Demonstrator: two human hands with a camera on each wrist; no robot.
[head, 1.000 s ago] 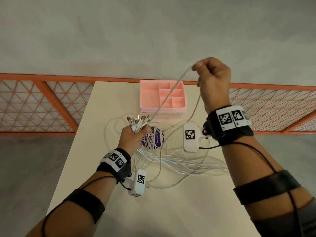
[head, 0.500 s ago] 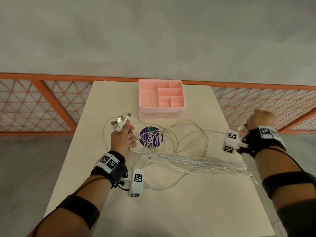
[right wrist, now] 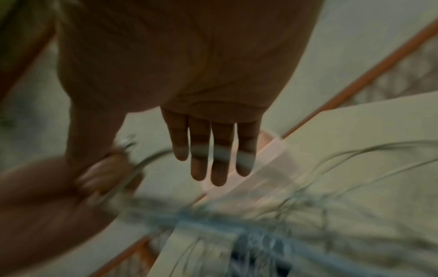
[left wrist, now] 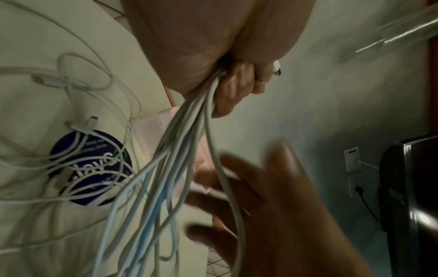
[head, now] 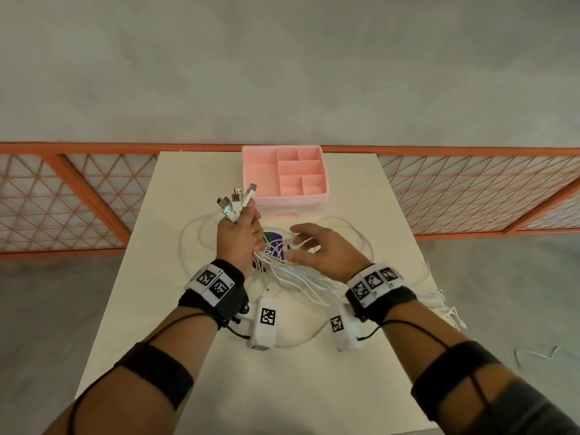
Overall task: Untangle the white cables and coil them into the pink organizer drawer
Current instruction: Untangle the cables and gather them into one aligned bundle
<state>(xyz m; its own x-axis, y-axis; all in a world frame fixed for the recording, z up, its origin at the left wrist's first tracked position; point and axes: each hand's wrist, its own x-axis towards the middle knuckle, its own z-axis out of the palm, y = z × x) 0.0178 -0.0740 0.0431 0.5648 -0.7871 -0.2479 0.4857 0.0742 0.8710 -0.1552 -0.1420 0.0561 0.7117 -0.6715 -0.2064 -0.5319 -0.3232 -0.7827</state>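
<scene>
My left hand (head: 241,233) is raised above the table and grips a bundle of white cables (left wrist: 180,142) just below their plugs (head: 235,199), which stick up out of the fist. The strands fan out from it to the right across the table (head: 317,277). My right hand (head: 317,246) hovers open beside the left, fingers (right wrist: 211,159) spread over the strands and holding nothing. The pink organizer drawer (head: 260,171) stands at the table's far edge, its compartments bare.
A round purple sticker (head: 274,246) lies on the white table (head: 282,387) under loose cable loops. Cable ends hang over the right table edge (head: 448,309). An orange mesh railing (head: 78,196) runs behind the table.
My right hand let go of the cable it had pulled far right and came back, open, beside the left hand. The left hand rose with the plug bundle.
</scene>
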